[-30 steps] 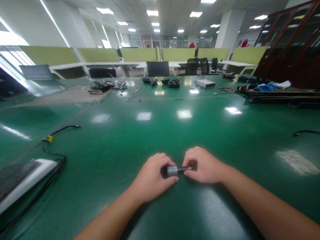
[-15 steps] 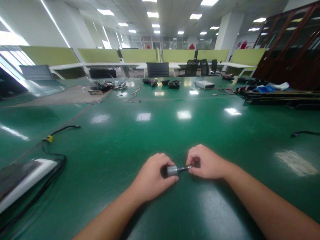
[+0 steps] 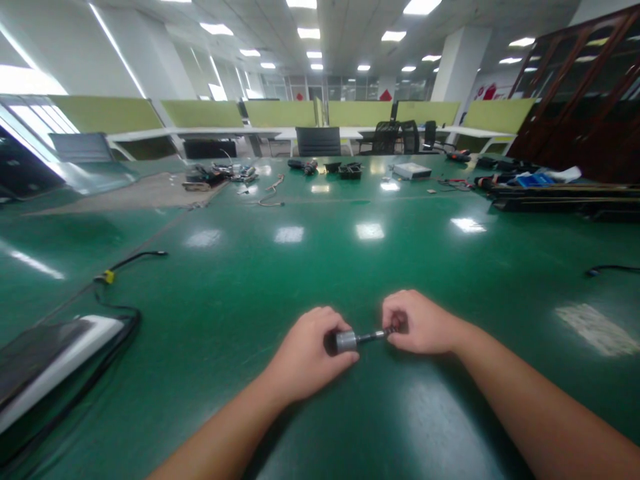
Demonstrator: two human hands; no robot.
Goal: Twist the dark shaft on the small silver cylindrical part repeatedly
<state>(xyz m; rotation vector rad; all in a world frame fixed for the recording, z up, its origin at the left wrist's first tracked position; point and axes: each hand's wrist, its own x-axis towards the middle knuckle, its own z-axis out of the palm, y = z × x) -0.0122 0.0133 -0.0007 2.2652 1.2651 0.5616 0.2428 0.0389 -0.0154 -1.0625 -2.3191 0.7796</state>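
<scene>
My left hand (image 3: 313,353) is closed around a short grey metal cylinder (image 3: 346,341), which lies sideways low over the table. From its right end a thin dark rod (image 3: 367,337) sticks out towards the right, with a bright silver section near its far end. My right hand (image 3: 417,323) is closed in a pinch at that far end, where a small dark coiled or ridged piece (image 3: 392,329) shows between thumb and fingers. How that piece joins the rod I cannot tell. The cylinder's left end is hidden in my left hand.
Both arms rest over a shiny green tabletop (image 3: 280,280). A white-edged device (image 3: 95,333) with black cables lies at the left, and another cable tip (image 3: 595,271) at the right. Tools, black trays (image 3: 350,171) and a silver box (image 3: 412,171) stand along the back.
My right hand has shifted slightly right, away from the cylinder, and more of the rod's silver end and the coiled piece shows. My left hand keeps its grip. The view has moved a little.
</scene>
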